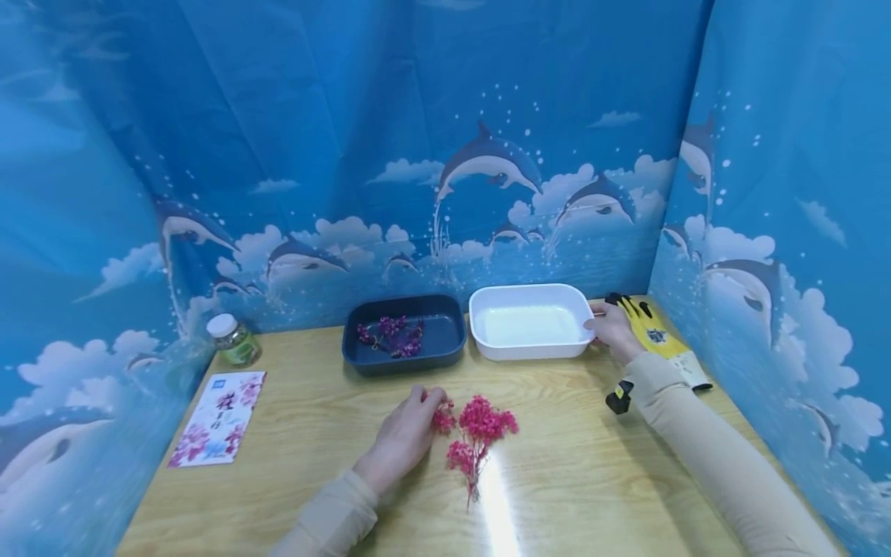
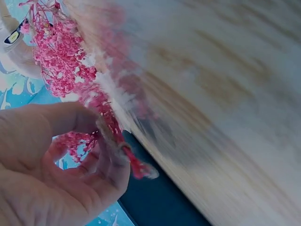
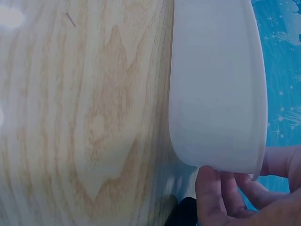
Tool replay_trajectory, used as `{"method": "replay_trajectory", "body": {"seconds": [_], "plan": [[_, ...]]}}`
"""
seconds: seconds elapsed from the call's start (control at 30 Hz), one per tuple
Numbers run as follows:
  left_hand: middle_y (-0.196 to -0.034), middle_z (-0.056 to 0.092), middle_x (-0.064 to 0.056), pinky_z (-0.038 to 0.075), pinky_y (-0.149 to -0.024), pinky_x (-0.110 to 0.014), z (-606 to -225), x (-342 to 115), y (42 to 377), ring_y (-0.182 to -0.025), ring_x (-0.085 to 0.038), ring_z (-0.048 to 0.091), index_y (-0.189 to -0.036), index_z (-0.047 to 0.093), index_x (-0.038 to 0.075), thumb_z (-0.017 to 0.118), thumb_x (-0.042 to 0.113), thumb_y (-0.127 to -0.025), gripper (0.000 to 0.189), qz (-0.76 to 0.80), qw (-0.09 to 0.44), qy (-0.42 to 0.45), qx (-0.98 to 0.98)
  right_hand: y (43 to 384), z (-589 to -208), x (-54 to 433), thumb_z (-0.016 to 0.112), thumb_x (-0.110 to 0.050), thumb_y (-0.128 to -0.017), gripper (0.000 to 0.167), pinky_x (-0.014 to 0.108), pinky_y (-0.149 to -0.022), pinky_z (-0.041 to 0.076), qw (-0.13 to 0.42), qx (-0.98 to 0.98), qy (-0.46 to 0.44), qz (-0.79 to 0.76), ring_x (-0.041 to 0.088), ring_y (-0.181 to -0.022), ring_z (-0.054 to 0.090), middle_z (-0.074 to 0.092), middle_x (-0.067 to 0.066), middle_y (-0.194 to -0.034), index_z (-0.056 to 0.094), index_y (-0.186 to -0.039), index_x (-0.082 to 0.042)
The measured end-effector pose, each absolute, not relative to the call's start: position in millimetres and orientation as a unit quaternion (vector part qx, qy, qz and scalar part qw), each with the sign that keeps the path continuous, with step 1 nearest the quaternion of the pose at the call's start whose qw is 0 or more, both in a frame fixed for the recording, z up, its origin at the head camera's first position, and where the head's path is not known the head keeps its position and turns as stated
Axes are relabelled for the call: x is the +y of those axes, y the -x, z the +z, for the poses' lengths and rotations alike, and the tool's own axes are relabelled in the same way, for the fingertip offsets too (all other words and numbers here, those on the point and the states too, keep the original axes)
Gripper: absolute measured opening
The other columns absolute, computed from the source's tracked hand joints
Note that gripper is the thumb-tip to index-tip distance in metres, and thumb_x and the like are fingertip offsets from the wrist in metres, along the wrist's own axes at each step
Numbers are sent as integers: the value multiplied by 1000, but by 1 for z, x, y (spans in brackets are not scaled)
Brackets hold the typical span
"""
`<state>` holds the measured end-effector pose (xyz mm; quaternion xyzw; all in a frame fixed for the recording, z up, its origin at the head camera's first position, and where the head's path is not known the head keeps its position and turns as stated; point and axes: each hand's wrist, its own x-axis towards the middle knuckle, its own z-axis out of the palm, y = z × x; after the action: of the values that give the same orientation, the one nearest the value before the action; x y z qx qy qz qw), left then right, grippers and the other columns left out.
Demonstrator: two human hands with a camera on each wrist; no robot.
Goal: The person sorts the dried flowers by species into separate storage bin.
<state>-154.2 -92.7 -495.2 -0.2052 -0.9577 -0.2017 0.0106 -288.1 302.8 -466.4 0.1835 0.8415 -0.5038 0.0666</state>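
At the table's middle my left hand pinches a small sprig of pink dried flowers between thumb and fingers. A larger bunch of pink dried flowers lies just right of it, stems toward me. In the left wrist view pink stems run past the fingertips. My right hand grips the right end of a white dish, thumb at the rim and fingers against the outer wall. Nothing lies inside the white dish.
Left of the white dish stands a dark blue dish holding purple dried flowers. A white-lidded jar and a floral card are at the left. Yellow gloves lie by the right wrist. A printed blue curtain encloses the table.
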Motion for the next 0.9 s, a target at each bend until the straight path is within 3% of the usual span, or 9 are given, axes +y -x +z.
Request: {"method": "replay_trajectory", "body": {"seconds": [0.17, 0.33, 0.43, 0.57, 0.67, 0.8, 0.9], "plan": [[-105, 61, -6, 59, -69, -32, -493, -93, 155, -85, -20, 62, -127, 61, 16, 73, -4, -88, 46, -206, 34, 202, -957, 287, -465, 300, 48, -3, -105, 54, 39, -90, 59, 65, 840, -181, -507, 32, -113, 59, 48, 32, -153, 39, -157, 7], [-115, 59, -9, 62, -71, -34, -491, -94, 155, -82, -21, 63, -132, 59, 17, 69, -11, -86, 55, -236, 10, 169, -957, 286, -465, 301, 48, -2, -105, 54, 40, -91, 60, 64, 841, -177, -508, 32, -115, 60, 49, 33, -152, 39, -157, 7], [-117, 55, -10, 62, -70, -31, -489, -95, 158, -79, -18, 61, -132, 59, 18, 63, -10, -91, 50, -292, -10, 145, -945, 286, -465, 301, 48, -2, -105, 54, 40, -91, 60, 63, 841, -176, -508, 33, -115, 60, 49, 33, -152, 39, -157, 7], [-115, 54, -15, 56, -70, -29, -485, -98, 165, -78, -17, 55, -128, 60, 12, 58, -1, -99, 32, -394, -31, 123, -910, 287, -465, 302, 48, -2, -104, 54, 37, -89, 60, 66, 839, -179, -509, 33, -116, 59, 49, 33, -152, 39, -157, 7], [-121, 58, -17, 52, -69, -29, -480, -100, 170, -80, -19, 56, -130, 61, 11, 58, 10, -103, 27, -470, -65, 86, -876, 287, -465, 302, 48, -2, -105, 54, 36, -88, 59, 68, 839, -179, -509, 32, -116, 59, 48, 33, -152, 38, -157, 8], [-132, 61, -14, 55, -76, -28, -472, -101, 174, -95, -19, 64, -135, 61, 14, 63, 29, -105, 34, -562, -135, 19, -816, 287, -465, 303, 48, -2, -105, 54, 37, -87, 59, 68, 840, -180, -508, 32, -114, 60, 48, 33, -152, 38, -157, 8], [-134, 58, -16, 58, -79, -28, -467, -101, 177, -95, -18, 67, -139, 58, 13, 73, 29, -99, 45, -617, -162, -13, -770, 287, -465, 302, 48, -3, -105, 54, 37, -87, 60, 68, 841, -181, -506, 32, -114, 60, 48, 33, -153, 38, -158, 8]]}}
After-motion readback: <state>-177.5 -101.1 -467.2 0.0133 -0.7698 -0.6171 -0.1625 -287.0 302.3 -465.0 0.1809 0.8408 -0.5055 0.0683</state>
